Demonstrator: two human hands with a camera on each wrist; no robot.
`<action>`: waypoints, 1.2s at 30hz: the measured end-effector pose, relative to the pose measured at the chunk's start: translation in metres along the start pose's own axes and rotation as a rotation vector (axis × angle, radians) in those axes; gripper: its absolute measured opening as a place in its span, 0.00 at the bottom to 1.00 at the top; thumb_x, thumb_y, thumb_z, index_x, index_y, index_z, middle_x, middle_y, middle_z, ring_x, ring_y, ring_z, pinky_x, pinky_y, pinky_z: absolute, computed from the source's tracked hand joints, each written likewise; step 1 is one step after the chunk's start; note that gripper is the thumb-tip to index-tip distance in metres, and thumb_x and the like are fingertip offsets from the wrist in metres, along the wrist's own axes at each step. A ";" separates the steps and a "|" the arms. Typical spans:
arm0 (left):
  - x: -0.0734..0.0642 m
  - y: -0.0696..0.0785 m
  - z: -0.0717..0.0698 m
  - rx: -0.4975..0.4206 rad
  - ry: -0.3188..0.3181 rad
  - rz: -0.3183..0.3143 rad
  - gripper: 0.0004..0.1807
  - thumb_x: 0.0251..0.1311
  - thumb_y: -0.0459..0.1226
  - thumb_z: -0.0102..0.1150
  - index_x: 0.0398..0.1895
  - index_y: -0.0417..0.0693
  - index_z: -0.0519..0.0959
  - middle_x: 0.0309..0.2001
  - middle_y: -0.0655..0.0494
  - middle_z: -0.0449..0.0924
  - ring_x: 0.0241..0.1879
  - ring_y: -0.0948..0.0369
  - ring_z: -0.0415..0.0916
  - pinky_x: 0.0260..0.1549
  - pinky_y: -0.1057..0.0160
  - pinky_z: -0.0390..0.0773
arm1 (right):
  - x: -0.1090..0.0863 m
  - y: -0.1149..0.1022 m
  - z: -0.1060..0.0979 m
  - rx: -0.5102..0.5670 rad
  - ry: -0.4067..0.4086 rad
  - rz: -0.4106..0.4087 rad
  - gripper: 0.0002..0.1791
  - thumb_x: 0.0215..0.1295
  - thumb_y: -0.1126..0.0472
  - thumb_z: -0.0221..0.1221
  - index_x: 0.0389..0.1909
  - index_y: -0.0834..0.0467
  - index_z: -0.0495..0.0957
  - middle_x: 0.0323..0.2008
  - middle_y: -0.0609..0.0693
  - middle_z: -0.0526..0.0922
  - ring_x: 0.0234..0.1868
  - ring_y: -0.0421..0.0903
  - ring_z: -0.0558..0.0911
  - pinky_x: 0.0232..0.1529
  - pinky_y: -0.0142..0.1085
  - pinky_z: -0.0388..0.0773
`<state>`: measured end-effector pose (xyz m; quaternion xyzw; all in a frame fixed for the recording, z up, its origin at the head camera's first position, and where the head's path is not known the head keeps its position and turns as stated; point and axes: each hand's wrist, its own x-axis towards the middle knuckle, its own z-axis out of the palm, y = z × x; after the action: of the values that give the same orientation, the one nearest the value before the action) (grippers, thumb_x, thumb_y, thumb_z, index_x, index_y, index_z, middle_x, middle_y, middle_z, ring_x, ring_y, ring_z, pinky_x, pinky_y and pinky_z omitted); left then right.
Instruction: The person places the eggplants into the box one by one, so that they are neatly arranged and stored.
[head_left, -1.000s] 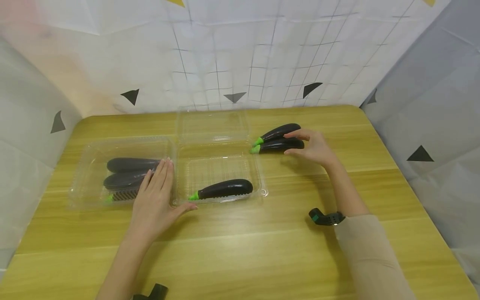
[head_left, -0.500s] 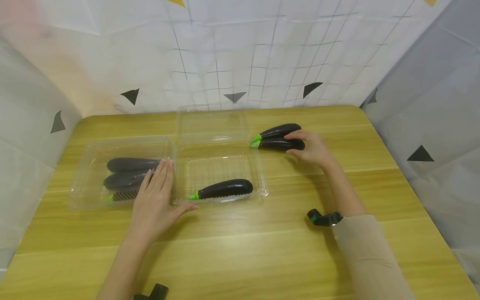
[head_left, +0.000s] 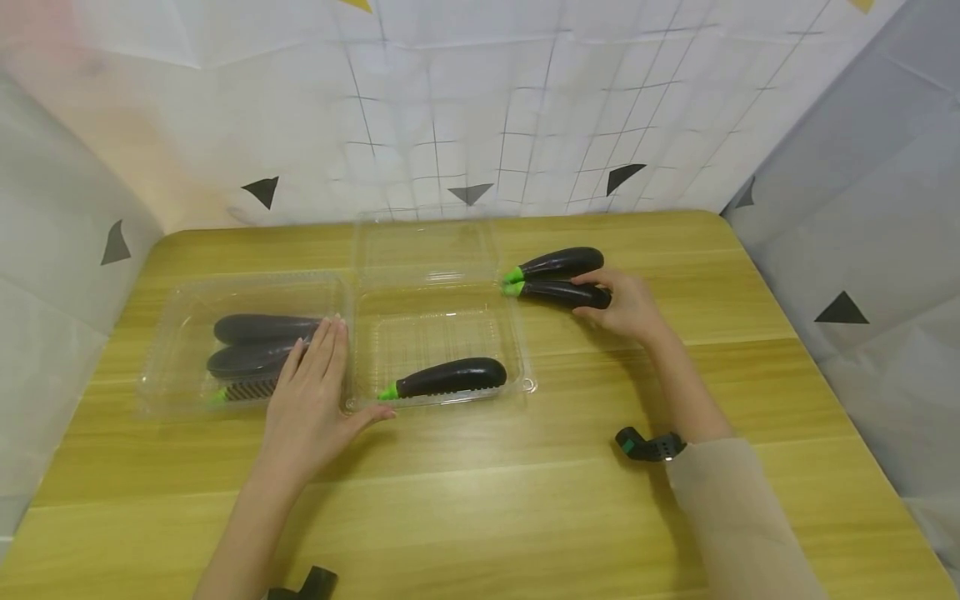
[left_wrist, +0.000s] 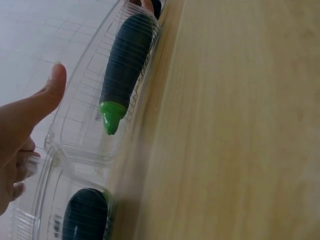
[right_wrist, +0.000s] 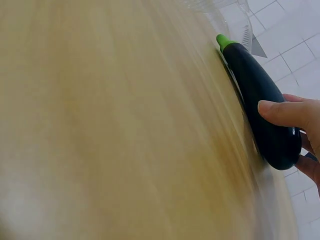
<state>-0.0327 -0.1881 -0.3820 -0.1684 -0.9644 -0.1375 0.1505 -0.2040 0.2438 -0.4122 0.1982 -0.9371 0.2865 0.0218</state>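
Note:
My right hand [head_left: 624,307] pinches the nearer of two dark purple eggplants at the back right; the thumb lies on this eggplant [right_wrist: 257,97] in the right wrist view. Just behind it lies the other eggplant [head_left: 562,263], their green stems close together. My left hand [head_left: 309,396] rests with straight fingers on the lid of a closed clear plastic box [head_left: 176,308], its thumb stretched out to the right. Under that lid several eggplants [head_left: 255,360] show, partly covered by the hand. One more eggplant [head_left: 452,377] lies along the front of an open clear box [head_left: 435,329] in the middle.
The open box's lid [head_left: 427,250] is tipped back toward the white wall sheet [head_left: 465,100]. All this stands on a wooden table [head_left: 480,517]. Each wrist wears a black camera mount, the right one [head_left: 647,446] near the sleeve.
The right hand has come slightly toward me with the nearer eggplant, and a gap has opened between the two eggplants. The left hand has stayed in place.

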 end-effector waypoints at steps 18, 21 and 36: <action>0.000 0.001 -0.002 0.011 -0.024 -0.013 0.67 0.42 0.67 0.65 0.75 0.35 0.45 0.75 0.41 0.47 0.74 0.51 0.42 0.71 0.48 0.44 | -0.010 -0.008 -0.017 0.118 0.101 -0.035 0.24 0.49 0.65 0.73 0.50 0.59 0.82 0.49 0.58 0.82 0.52 0.57 0.78 0.52 0.52 0.76; 0.000 0.001 -0.002 0.011 -0.022 -0.010 0.67 0.42 0.66 0.65 0.75 0.35 0.45 0.74 0.41 0.47 0.74 0.51 0.42 0.71 0.48 0.44 | -0.011 -0.012 -0.020 0.130 0.127 -0.053 0.24 0.48 0.66 0.73 0.49 0.60 0.82 0.49 0.57 0.82 0.52 0.55 0.79 0.51 0.51 0.77; 0.001 0.001 -0.002 0.007 -0.019 -0.008 0.67 0.42 0.66 0.66 0.74 0.34 0.46 0.74 0.41 0.46 0.74 0.51 0.43 0.72 0.49 0.42 | -0.006 -0.050 -0.037 0.096 0.160 -0.214 0.24 0.49 0.66 0.73 0.50 0.59 0.82 0.49 0.57 0.82 0.50 0.54 0.80 0.49 0.48 0.79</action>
<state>-0.0327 -0.1876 -0.3799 -0.1654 -0.9669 -0.1330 0.1414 -0.1818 0.2287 -0.3557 0.2741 -0.8912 0.3419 0.1174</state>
